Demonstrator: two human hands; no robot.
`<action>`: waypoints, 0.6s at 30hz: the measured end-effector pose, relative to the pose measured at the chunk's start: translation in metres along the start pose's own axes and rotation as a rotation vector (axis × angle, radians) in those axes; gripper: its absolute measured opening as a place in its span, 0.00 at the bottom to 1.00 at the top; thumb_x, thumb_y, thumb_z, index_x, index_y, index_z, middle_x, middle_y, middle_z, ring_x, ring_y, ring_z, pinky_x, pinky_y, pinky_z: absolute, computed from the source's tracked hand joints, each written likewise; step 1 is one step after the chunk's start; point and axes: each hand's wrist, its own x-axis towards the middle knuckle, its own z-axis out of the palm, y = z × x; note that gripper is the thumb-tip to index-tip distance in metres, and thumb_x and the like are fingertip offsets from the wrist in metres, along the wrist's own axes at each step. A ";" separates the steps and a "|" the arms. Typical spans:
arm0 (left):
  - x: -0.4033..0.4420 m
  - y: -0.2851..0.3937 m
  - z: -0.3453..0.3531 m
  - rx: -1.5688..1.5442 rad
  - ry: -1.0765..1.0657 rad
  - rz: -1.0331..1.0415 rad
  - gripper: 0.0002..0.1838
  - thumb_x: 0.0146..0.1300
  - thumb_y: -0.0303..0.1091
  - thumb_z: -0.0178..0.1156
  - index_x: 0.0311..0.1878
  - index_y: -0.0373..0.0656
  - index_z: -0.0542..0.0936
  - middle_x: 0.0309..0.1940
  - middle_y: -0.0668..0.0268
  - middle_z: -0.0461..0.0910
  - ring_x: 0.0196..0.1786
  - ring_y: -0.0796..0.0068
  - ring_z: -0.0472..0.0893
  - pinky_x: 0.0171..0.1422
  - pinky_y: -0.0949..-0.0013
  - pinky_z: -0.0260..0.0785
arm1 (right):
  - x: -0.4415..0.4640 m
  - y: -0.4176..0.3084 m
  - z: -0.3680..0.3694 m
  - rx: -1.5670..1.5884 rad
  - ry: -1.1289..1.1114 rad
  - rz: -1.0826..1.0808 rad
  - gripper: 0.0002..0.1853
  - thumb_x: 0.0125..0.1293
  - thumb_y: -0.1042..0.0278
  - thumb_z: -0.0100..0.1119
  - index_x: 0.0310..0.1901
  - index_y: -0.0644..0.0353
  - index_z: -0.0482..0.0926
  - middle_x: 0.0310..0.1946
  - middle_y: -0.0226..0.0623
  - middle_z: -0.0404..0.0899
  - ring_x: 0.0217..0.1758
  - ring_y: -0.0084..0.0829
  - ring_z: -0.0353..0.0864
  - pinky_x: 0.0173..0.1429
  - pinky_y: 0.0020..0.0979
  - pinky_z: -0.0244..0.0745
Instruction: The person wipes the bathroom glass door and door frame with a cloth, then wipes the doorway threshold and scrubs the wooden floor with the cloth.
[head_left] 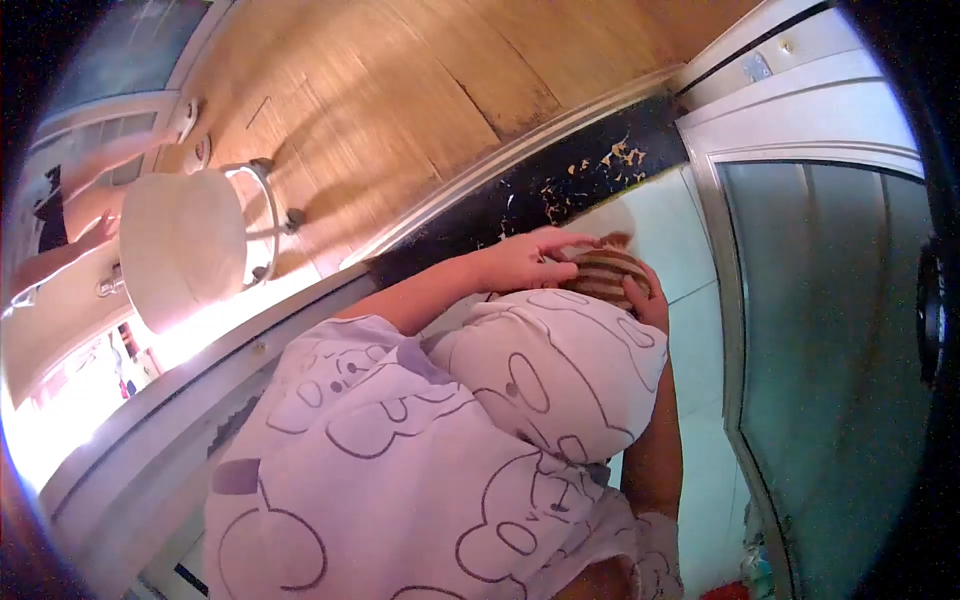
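Beyond the cloth bulging at my lap is a rounded, brown-and-cream striped thing [603, 279], with a small brown tuft [615, 240] at its far edge. My left hand [530, 262] reaches in from the left, index finger stretched along its top and the other fingers bent against its side. Around its right side curl the fingers of my right hand [646, 292]. The white shirt [380, 470] with dark cartoon outlines hides the lower part of the striped thing, so I cannot tell its exact kind.
A frosted-glass door [820, 370] in a white frame stands close on the right. Beneath my hands are pale tiles [690, 245], bordered by a dark, chipped threshold [540, 190]. Past it lie a wooden floor [400, 90], a wheeled chair [185, 250] and another person's limbs [85, 220].
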 end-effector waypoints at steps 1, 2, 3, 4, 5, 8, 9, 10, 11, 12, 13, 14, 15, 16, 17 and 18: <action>0.001 -0.015 -0.005 0.192 0.083 0.059 0.28 0.60 0.43 0.59 0.62 0.45 0.69 0.55 0.58 0.71 0.58 0.66 0.69 0.63 0.65 0.62 | -0.001 -0.001 -0.001 0.000 0.001 0.000 0.23 0.64 0.66 0.55 0.59 0.63 0.66 0.51 0.44 0.74 0.49 0.38 0.79 0.51 0.38 0.78; 0.000 -0.025 -0.006 0.380 0.160 0.116 0.29 0.57 0.43 0.61 0.62 0.45 0.69 0.56 0.55 0.70 0.60 0.62 0.69 0.64 0.63 0.61 | -0.004 0.000 -0.005 0.147 0.025 0.025 0.22 0.64 0.65 0.55 0.58 0.63 0.66 0.51 0.44 0.74 0.49 0.38 0.78 0.50 0.39 0.78; -0.010 -0.035 -0.011 0.745 0.328 0.155 0.31 0.54 0.44 0.62 0.62 0.48 0.69 0.57 0.53 0.68 0.62 0.55 0.67 0.66 0.58 0.59 | -0.006 0.000 -0.008 0.292 0.049 0.048 0.22 0.64 0.64 0.55 0.57 0.63 0.67 0.50 0.45 0.74 0.50 0.39 0.78 0.50 0.39 0.78; -0.024 -0.026 -0.014 0.958 0.398 -0.131 0.33 0.53 0.47 0.63 0.62 0.51 0.67 0.61 0.54 0.64 0.64 0.54 0.64 0.66 0.54 0.58 | -0.009 -0.004 -0.007 0.291 0.051 0.048 0.22 0.64 0.64 0.55 0.57 0.63 0.67 0.50 0.45 0.74 0.50 0.39 0.78 0.50 0.39 0.78; -0.036 -0.020 -0.019 1.182 0.436 -0.275 0.36 0.52 0.47 0.65 0.64 0.54 0.64 0.65 0.55 0.59 0.65 0.52 0.64 0.66 0.51 0.57 | -0.011 -0.007 -0.005 0.308 0.120 0.043 0.21 0.64 0.63 0.55 0.56 0.62 0.67 0.50 0.45 0.75 0.50 0.39 0.78 0.50 0.40 0.78; -0.066 -0.031 -0.059 1.436 0.456 -0.604 0.46 0.53 0.46 0.66 0.71 0.53 0.51 0.73 0.56 0.43 0.74 0.50 0.44 0.73 0.42 0.37 | -0.014 -0.017 -0.001 0.316 0.203 0.029 0.21 0.65 0.62 0.55 0.56 0.62 0.68 0.49 0.44 0.75 0.50 0.39 0.78 0.52 0.41 0.77; -0.076 -0.028 -0.071 1.510 0.476 -0.670 0.46 0.53 0.45 0.66 0.72 0.54 0.51 0.73 0.57 0.42 0.74 0.49 0.42 0.73 0.40 0.36 | -0.014 -0.018 -0.002 0.307 0.212 0.010 0.21 0.65 0.62 0.55 0.56 0.62 0.67 0.49 0.43 0.75 0.50 0.39 0.77 0.52 0.42 0.76; -0.083 -0.026 -0.081 1.581 0.498 -0.735 0.47 0.52 0.45 0.66 0.72 0.55 0.50 0.74 0.58 0.40 0.75 0.49 0.41 0.72 0.38 0.35 | -0.012 -0.015 -0.006 0.298 0.228 0.044 0.21 0.66 0.61 0.54 0.57 0.62 0.67 0.49 0.42 0.75 0.50 0.39 0.77 0.53 0.41 0.75; -0.089 -0.028 -0.088 1.583 0.495 -0.724 0.47 0.52 0.45 0.66 0.72 0.55 0.50 0.74 0.58 0.40 0.75 0.49 0.41 0.72 0.38 0.35 | -0.012 -0.012 -0.008 0.298 0.235 0.038 0.21 0.66 0.61 0.54 0.57 0.62 0.67 0.49 0.42 0.75 0.50 0.39 0.77 0.53 0.41 0.75; -0.093 -0.031 -0.096 1.608 0.510 -0.731 0.47 0.52 0.44 0.66 0.72 0.56 0.51 0.74 0.58 0.39 0.75 0.48 0.39 0.71 0.36 0.34 | -0.010 -0.008 -0.006 0.298 0.231 0.028 0.21 0.67 0.61 0.54 0.57 0.62 0.67 0.50 0.42 0.75 0.51 0.39 0.77 0.54 0.41 0.75; -0.093 -0.031 -0.100 1.632 0.525 -0.739 0.46 0.52 0.43 0.67 0.72 0.57 0.51 0.74 0.58 0.38 0.75 0.48 0.38 0.70 0.33 0.33 | -0.009 -0.005 -0.005 0.298 0.226 0.017 0.21 0.67 0.61 0.53 0.58 0.62 0.66 0.50 0.42 0.75 0.51 0.39 0.77 0.54 0.41 0.75; -0.090 -0.027 -0.095 1.541 0.551 -0.661 0.46 0.49 0.41 0.68 0.71 0.58 0.54 0.73 0.55 0.43 0.74 0.48 0.43 0.72 0.38 0.36 | -0.008 -0.002 -0.004 0.318 0.193 0.028 0.21 0.68 0.62 0.52 0.58 0.62 0.65 0.51 0.42 0.74 0.53 0.39 0.76 0.56 0.41 0.74; -0.084 -0.043 -0.093 1.457 0.536 -0.556 0.47 0.47 0.44 0.70 0.70 0.57 0.55 0.72 0.55 0.46 0.72 0.46 0.47 0.71 0.41 0.41 | -0.009 0.001 -0.004 0.320 0.199 0.022 0.21 0.68 0.62 0.52 0.58 0.62 0.65 0.51 0.42 0.74 0.53 0.39 0.76 0.56 0.41 0.74; -0.077 -0.059 -0.091 1.369 0.521 -0.453 0.48 0.45 0.46 0.71 0.70 0.56 0.57 0.71 0.54 0.49 0.71 0.45 0.51 0.71 0.43 0.46 | -0.009 0.002 0.001 0.375 0.144 0.031 0.21 0.68 0.63 0.51 0.59 0.62 0.64 0.51 0.43 0.74 0.53 0.39 0.76 0.56 0.42 0.74; -0.069 -0.061 -0.081 1.187 0.452 -0.298 0.47 0.44 0.44 0.72 0.69 0.56 0.59 0.68 0.52 0.53 0.70 0.47 0.54 0.71 0.50 0.49 | -0.011 0.001 0.007 0.428 0.089 0.040 0.21 0.68 0.64 0.51 0.59 0.62 0.64 0.51 0.43 0.73 0.53 0.39 0.76 0.56 0.42 0.74; -0.058 -0.064 -0.064 1.000 0.379 -0.148 0.46 0.44 0.42 0.72 0.68 0.55 0.61 0.66 0.50 0.56 0.69 0.49 0.57 0.71 0.57 0.53 | -0.014 -0.003 0.014 0.467 0.048 0.045 0.22 0.68 0.66 0.50 0.61 0.62 0.62 0.52 0.44 0.73 0.54 0.39 0.75 0.58 0.42 0.73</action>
